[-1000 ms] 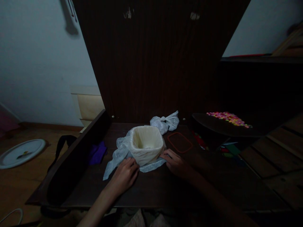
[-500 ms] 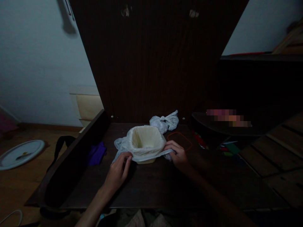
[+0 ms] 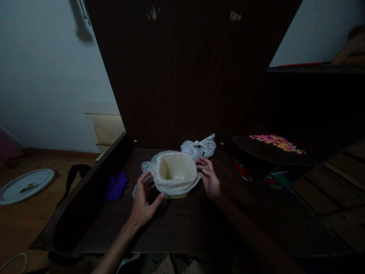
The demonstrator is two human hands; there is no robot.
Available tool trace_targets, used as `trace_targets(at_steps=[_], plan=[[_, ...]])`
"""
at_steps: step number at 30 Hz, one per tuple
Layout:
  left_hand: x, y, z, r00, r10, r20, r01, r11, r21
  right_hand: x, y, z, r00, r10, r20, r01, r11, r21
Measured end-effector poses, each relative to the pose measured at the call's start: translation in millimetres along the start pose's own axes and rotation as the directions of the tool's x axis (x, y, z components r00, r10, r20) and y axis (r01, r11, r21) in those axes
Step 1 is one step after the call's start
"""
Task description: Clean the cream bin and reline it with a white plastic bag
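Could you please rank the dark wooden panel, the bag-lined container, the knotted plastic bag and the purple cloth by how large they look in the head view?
1. Dark wooden panel
2. Bag-lined container
3. Knotted plastic bag and purple cloth: too alike to rank

Framing the tub (image 3: 176, 196) now with the left hand (image 3: 143, 207), spread at the near left corner, and the right hand (image 3: 211, 183), loosely bent at the right side. See the white liner (image 3: 176, 187) folded over the rim! Spot on the table (image 3: 176, 232) a knotted bag (image 3: 195, 150) behind, red ring (image 3: 232, 175) right, purple cloth (image 3: 116, 186) left.
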State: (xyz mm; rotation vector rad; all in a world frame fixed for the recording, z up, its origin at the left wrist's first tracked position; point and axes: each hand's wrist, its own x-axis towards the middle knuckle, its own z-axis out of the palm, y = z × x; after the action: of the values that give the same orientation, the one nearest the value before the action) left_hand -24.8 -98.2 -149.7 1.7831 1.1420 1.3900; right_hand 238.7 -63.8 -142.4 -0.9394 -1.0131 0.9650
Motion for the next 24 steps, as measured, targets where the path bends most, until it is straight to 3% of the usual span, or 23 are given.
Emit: trace_targets(at_steps=[4, 10, 15, 20, 24], plan=[[13, 6, 3, 0.998, -0.035, 0.044, 0.037, 0.998, -0.044, 3, 1, 21, 0.999, -0.004, -0.051, 0.004, 1.0, 0.004], [35, 8, -1, 0.993, -0.055, 0.108, 0.065, 0.993, -0.095, 3, 3, 34, 0.976, -0.162, 0.148, 0.154, 0.986, 0.068], [50, 17, -3, 0.986, -0.06, 0.155, 0.053, 0.997, 0.047, 2, -3, 38, 0.928, -0.247, 0.279, 0.224, 0.968, 0.113], [58, 17, -3, 0.988, -0.034, 0.151, 0.024, 0.998, 0.062, 3, -12, 36, 0.92, -0.177, 0.35, 0.181, 0.983, 0.021], [62, 10, -4, 0.995, 0.02, 0.1, -0.026, 0.998, 0.058, 10, -19, 31, 0.894, -0.233, 0.383, 0.291, 0.952, -0.099]])
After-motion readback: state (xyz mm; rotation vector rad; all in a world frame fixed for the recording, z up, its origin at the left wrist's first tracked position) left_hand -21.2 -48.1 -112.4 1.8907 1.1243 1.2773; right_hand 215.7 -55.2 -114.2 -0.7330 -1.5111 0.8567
